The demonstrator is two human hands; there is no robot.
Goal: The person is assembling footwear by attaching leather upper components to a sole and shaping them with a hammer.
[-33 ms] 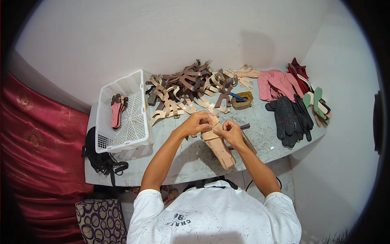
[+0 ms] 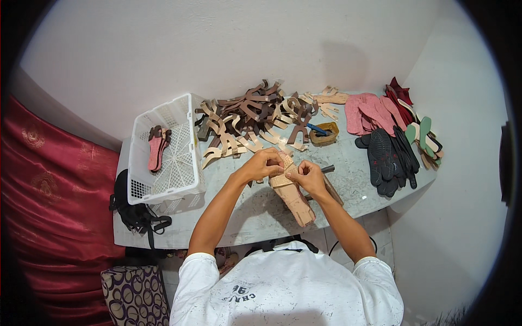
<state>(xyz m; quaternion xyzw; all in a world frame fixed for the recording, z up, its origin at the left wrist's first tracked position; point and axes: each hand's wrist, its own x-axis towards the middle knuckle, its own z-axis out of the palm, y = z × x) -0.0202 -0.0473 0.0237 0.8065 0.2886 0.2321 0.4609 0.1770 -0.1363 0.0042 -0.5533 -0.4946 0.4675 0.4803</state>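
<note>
In front of me over the table stands a tan foot-shaped block (image 2: 299,207), apparently a shoe last, tilted with its narrow end toward me. A beige woven-textured sandal strap (image 2: 281,181) lies across its far part. My left hand (image 2: 265,164) has its fingers closed on the strap's left side near the far end. On the right side, my right hand (image 2: 307,176) pinches the strap between thumb and fingers. The fingertips cover part of the strap. Partly behind my right wrist lies a hammer (image 2: 328,169) with a dark head and a wooden handle.
A white plastic basket (image 2: 163,190) holding pink and brown sandal pieces stands left. Brown and beige cut straps (image 2: 247,106) are heaped at the back beside a yellowish tub (image 2: 324,140). Pink soles (image 2: 370,113) and black soles (image 2: 382,157) lie right. A black bag (image 2: 130,204) sits at the left edge.
</note>
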